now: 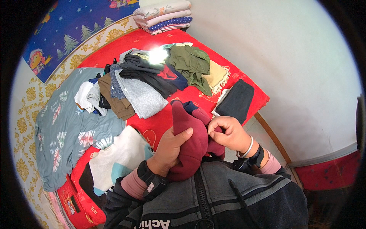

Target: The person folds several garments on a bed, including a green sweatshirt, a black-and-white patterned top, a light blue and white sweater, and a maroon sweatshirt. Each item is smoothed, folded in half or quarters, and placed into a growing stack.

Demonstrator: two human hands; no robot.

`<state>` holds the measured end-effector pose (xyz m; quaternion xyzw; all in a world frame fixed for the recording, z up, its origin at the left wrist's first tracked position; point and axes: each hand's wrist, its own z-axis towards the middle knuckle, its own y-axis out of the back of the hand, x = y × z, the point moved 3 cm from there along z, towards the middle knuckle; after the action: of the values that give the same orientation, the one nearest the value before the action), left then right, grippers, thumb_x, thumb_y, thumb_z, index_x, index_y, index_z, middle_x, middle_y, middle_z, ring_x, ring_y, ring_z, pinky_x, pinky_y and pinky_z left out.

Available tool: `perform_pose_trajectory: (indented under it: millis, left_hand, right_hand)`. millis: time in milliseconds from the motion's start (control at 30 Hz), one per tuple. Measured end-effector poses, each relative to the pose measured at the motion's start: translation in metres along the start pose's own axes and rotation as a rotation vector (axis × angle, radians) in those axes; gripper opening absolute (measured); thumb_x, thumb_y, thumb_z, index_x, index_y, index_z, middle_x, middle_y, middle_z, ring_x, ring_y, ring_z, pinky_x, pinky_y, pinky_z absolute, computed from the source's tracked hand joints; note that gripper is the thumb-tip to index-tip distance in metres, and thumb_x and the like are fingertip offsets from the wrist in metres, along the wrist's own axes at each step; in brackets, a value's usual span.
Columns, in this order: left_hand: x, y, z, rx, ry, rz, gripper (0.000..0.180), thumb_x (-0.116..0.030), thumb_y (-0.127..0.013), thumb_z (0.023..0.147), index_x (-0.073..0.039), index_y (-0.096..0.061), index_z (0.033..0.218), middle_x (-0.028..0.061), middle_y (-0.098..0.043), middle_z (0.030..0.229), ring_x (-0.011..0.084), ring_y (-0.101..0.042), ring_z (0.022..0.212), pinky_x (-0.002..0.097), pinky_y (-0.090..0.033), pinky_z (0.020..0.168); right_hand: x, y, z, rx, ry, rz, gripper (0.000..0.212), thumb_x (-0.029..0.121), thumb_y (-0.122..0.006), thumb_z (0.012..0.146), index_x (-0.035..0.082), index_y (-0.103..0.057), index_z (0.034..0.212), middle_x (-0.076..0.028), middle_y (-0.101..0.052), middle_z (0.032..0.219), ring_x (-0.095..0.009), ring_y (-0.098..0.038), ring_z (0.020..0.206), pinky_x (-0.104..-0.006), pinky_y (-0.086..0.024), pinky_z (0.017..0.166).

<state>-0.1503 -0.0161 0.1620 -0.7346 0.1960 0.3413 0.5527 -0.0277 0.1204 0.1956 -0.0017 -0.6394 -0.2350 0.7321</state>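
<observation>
A maroon garment (pixel 189 139) with some dark navy parts is bunched up in front of my chest, above the edge of the bed. My left hand (pixel 170 147) grips its left side, with the thumb lying on top of the cloth. On the other side my right hand (pixel 230 133) is closed in a pinch at the garment's edge, thumb and forefinger together. Folds hide what kind of garment it is. A folded black garment (pixel 236 101) lies on the bed just beyond my right hand.
On the red bed (pixel 139 131) lies a heap of clothes, including a grey garment (pixel 139 93) and an olive green garment (pixel 190 63). A grey-blue quilt (pixel 68 126) and a white garment (pixel 120 154) are to the left. Folded bedding (pixel 162 15) stands at the far end. A white wall (pixel 297 68) rises to the right.
</observation>
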Motion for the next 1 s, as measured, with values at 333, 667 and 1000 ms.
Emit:
perform_pose_trajectory:
  millis: [333,667,1000]
  left_hand:
    - [-0.0001,0.0002,-0.0001,0.004,0.014,-0.007,0.033,-0.017,-0.06,0.089,-0.001,-0.052,0.117,0.0076,-0.062,0.104,0.0186,-0.062,0.091,0.0327,-0.05,0.081]
    - [0.0,-0.0005,-0.0006,0.009,0.038,-0.03,0.033,-0.016,-0.059,0.09,-0.001,-0.052,0.118,0.0073,-0.062,0.106,0.0187,-0.062,0.092,0.0329,-0.05,0.084]
    - [0.001,-0.0022,-0.0002,0.036,0.021,-0.049,0.031,-0.016,-0.058,0.09,-0.002,-0.052,0.117,0.0072,-0.062,0.106,0.0177,-0.062,0.092,0.0315,-0.05,0.083]
  right_hand:
    - [-0.0017,0.0016,-0.0012,0.012,-0.022,0.055,0.003,0.002,-0.056,0.078,0.001,-0.058,0.08,-0.001,-0.059,0.076,-0.009,-0.054,0.073,-0.0248,-0.044,0.068]
    - [-0.0027,0.003,-0.0017,-0.002,-0.04,0.113,0.007,0.008,-0.055,0.084,0.001,-0.057,0.082,-0.001,-0.056,0.075,-0.009,-0.051,0.072,-0.0242,-0.042,0.067]
    - [-0.006,0.002,0.0013,-0.028,-0.079,0.087,0.016,0.016,-0.06,0.089,0.002,-0.058,0.082,0.001,-0.055,0.075,-0.007,-0.048,0.071,-0.0241,-0.041,0.065]
